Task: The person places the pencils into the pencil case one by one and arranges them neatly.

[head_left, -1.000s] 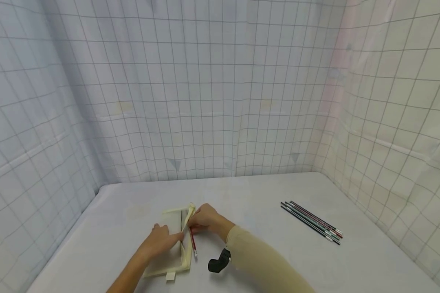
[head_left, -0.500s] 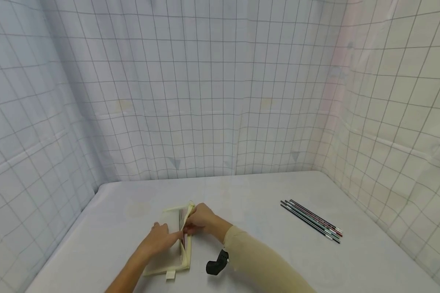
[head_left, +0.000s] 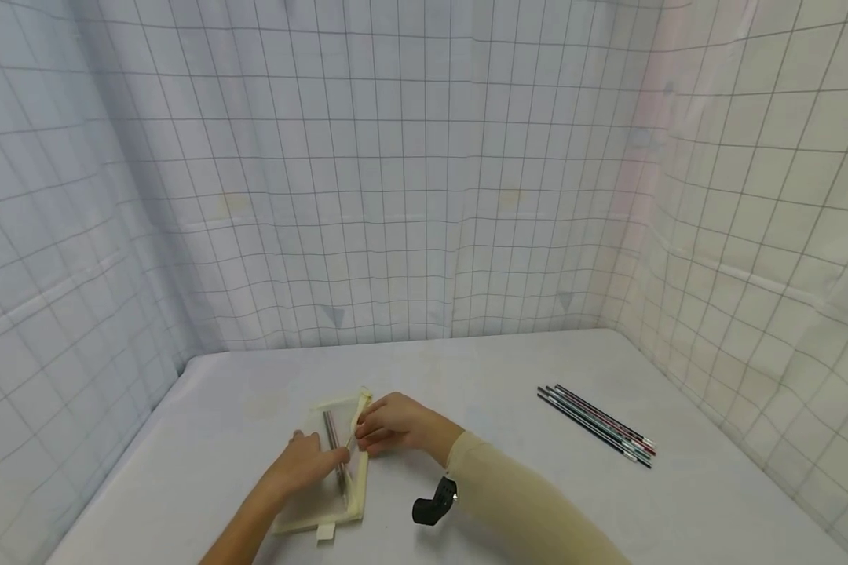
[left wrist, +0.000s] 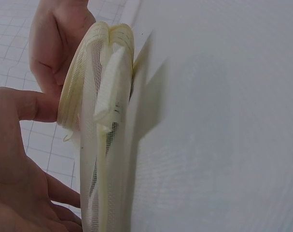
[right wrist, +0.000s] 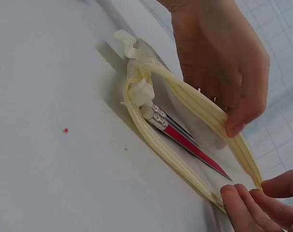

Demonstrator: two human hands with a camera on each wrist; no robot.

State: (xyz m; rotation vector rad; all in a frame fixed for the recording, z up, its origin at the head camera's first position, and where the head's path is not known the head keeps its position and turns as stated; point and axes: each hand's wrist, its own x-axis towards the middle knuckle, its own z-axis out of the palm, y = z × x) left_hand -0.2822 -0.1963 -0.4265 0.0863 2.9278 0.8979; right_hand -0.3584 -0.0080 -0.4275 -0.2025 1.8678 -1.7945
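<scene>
The left hand [head_left: 302, 463] and right hand [head_left: 396, 425] are both pinching the rim of a mesh pouch [head_left: 356, 499] lying on the desk [head_left: 495, 384], apparently holding its mouth apart around the inner pencils [right wrist: 189, 146]; spare pencils [head_left: 595, 426] are lying together, well aside.

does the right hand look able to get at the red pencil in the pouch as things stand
Probably yes: the mouth of the pouch gapes towards the red pencil, and the right hand is at its edge, though it may need to free its fingers first.
</scene>
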